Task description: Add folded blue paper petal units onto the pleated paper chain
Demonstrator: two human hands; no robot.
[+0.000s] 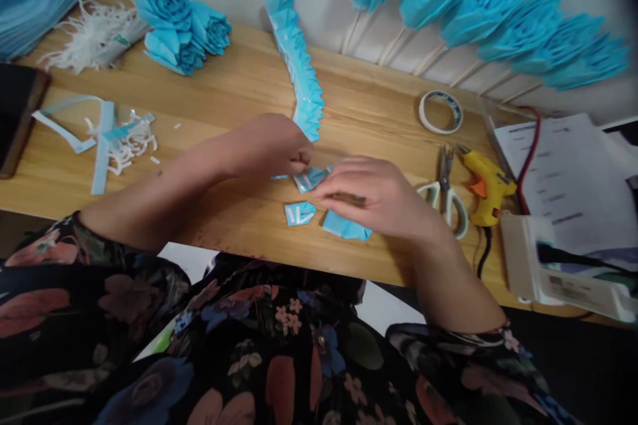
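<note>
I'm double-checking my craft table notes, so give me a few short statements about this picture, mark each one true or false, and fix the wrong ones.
1. The left hand and right hand are close together at small blue pieces. True.
2. The right hand is holding the scissors. False: they lie on the wooden table, beside the glue gun.
3. The glue gun is yellow and orange. True.
4. The tape roll lies left of both hands. False: it lies to the right of them.
5. Blue flowers on sticks show at the upper right. True.
</note>
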